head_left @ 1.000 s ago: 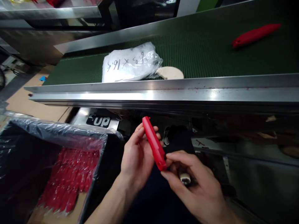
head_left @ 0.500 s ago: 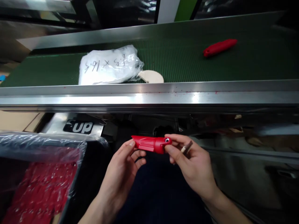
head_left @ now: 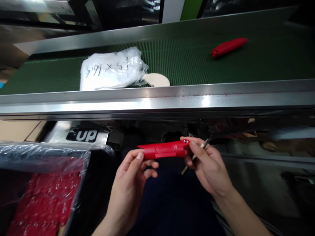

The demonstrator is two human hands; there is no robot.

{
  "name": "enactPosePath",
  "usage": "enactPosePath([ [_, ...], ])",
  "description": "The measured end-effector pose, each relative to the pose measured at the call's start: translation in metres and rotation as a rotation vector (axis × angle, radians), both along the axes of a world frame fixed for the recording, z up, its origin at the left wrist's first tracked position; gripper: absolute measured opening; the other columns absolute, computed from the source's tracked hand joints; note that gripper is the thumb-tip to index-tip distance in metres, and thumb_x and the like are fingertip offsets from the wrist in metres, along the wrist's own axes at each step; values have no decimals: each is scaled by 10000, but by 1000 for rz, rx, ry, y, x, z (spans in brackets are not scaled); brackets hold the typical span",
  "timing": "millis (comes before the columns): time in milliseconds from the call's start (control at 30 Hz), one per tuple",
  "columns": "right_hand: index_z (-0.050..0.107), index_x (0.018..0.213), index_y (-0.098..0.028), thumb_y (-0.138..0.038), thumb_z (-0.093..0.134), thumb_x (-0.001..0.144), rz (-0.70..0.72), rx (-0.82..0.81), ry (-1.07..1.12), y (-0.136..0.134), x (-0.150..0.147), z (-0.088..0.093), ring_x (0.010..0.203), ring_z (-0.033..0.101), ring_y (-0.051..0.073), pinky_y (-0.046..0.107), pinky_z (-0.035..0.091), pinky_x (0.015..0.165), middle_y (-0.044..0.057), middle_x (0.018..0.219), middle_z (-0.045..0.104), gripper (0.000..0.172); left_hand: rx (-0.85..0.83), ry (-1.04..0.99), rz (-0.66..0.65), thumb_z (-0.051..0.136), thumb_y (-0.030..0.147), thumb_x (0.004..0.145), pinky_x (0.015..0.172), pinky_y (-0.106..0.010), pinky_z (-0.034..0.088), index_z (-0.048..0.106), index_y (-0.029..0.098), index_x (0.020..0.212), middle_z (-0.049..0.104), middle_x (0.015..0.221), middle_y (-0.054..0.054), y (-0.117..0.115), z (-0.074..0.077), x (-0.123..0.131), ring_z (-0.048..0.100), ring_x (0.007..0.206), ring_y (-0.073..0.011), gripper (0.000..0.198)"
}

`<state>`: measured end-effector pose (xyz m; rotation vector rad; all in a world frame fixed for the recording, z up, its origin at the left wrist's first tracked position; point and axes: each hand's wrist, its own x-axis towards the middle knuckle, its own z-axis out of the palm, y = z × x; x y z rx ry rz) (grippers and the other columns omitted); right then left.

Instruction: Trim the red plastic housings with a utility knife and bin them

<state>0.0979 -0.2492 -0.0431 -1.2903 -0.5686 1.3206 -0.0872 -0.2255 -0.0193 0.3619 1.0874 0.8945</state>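
Note:
In front of my body a red plastic part (head_left: 161,150), long and hollow-looking, is held nearly level. It has a pointed left end and a lug with a metal-lined hole at the right. My left hand (head_left: 129,178) grips the left end between thumb and forefinger, the other fingers curled beneath. My right hand (head_left: 210,165) is closed at the lug end, its fingers touching the part. A thin pen-like tool (head_left: 204,144) with a metal tip and pale shaft also lies slantwise through the right fingers. Its exact kind is unclear.
Ahead runs a green ribbed conveyor belt (head_left: 189,62) behind a metal rail (head_left: 137,101). On it lie a marked plastic bag (head_left: 108,70), a pale half-round piece (head_left: 157,80) and another red part (head_left: 228,47). At lower left a plastic-lined bin (head_left: 85,173) contains several red parts (head_left: 46,196).
The red part has turned, so its lug hole now faces more upward and more of its length shows. My right hand has shifted slightly right, and the tool's tip sticks out farther.

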Motion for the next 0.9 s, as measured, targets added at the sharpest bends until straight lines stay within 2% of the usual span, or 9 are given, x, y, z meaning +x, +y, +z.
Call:
enactPosePath([
  [167,729,1044,-221,-391,686,850,24,52,-28,-3,1,1,542,508,101,221,380,465,21,708,622,262,106,118,-5,637,281,868,671,-268,531,635,139,975,647,880,-84,0,0,0,615,841,-187,178],
  [333,716,1095,-242,-365,656,876,71,83,-93,-8,0,0,572,521,114,233,421,493,20,720,609,258,140,156,-3,639,293,865,697,-271,539,631,150,997,650,907,-76,4,-2,-2,618,861,-188,194],
  [567,652,1199,-292,-258,575,935,197,229,-380,-17,-2,-2,633,546,120,251,470,572,9,792,604,277,136,172,18,621,285,883,750,-294,552,600,178,1064,645,924,-47,7,-3,-5,631,879,-181,212],
  [667,647,1180,-312,-183,587,914,295,338,-595,-18,-12,8,743,611,133,248,526,656,12,906,636,302,125,98,61,621,289,887,775,-305,552,556,203,1109,657,1018,-62,9,-4,-4,641,903,-182,248],
  [767,618,1222,-292,-151,593,902,530,491,-671,-19,-21,23,820,638,130,214,542,681,28,1003,640,351,67,-42,67,585,273,911,789,-308,545,509,212,1142,647,1096,-85,11,-1,-3,652,893,-177,251],
  [833,564,1283,-298,-213,617,907,640,491,-680,-18,-22,32,769,632,106,181,543,660,7,961,634,389,22,-115,55,568,253,914,737,-297,543,498,212,1157,640,1026,-67,12,2,-3,647,802,-159,255],
  [900,489,1345,-327,-283,629,913,625,407,-744,-14,-19,38,830,638,103,170,551,718,-8,998,633,457,12,-158,27,538,251,921,640,-267,522,502,214,1162,612,948,-42,12,6,-4,602,697,-130,247],
])
